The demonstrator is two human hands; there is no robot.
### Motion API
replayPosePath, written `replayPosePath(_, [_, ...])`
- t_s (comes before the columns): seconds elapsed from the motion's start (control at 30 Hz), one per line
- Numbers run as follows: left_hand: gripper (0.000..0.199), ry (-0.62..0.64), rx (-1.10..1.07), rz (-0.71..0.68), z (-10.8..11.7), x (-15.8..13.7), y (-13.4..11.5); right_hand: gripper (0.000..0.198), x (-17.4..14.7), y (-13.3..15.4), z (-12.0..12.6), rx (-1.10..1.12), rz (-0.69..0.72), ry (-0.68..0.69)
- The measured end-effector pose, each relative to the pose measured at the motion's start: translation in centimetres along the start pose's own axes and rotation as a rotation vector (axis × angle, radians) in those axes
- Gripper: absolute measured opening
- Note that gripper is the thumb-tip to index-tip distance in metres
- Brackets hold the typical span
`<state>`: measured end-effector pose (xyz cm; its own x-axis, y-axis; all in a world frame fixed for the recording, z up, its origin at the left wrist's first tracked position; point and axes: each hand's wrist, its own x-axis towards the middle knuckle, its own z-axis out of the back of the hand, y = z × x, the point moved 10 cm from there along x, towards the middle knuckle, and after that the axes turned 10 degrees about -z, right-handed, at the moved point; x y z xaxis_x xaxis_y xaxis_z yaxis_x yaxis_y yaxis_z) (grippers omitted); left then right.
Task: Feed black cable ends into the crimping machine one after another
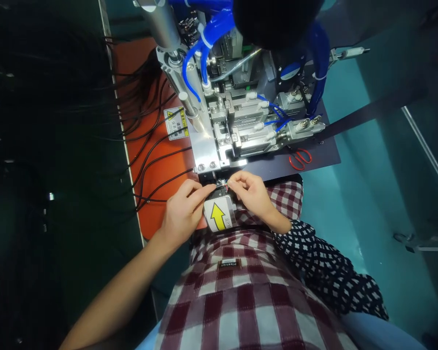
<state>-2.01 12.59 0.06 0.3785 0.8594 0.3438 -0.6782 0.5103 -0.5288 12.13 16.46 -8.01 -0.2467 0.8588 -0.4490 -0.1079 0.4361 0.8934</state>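
My left hand [184, 209] is at the front of a metal machine [237, 116], its thumb and forefinger closed together beside a small slot. From the other side, my right hand [253, 194] pinches at the same spot. A tiny light-coloured part [222, 184] lies between the two sets of fingertips; its kind is too small to make out. Whatever each hand grips is mostly hidden by the fingers. Just below the fingertips is a white label with a yellow arrow [217, 216].
Black cables [146, 165] run over the orange tabletop [131, 58] on the left. Red-handled scissors [300, 159] rest on the dark plate to the right. Blue air hoses [206, 36] and a metal cylinder [162, 24] rise above the machine. A warning label [175, 123] sits beside it.
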Motion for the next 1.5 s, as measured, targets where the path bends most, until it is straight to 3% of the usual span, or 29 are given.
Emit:
replayPosePath(0.37, [0.039, 0.123, 0.066, -0.006, -1.2, -0.3, 0.8, 0.019, 0.5, 0.1, -0.1, -0.044, -0.002, -0.004])
replayPosePath(1.17, [0.037, 0.136, 0.11, 0.021, -1.7, -0.6, 1.1, 0.017, 0.3, 0.4, 0.0, -0.088, 0.095, -0.034])
replayPosePath(1.5, [0.037, 0.126, 0.166, -0.035, -1.4, -0.3, 0.4, 0.017, -0.4, 0.9, 0.0, -0.247, 0.072, -0.106])
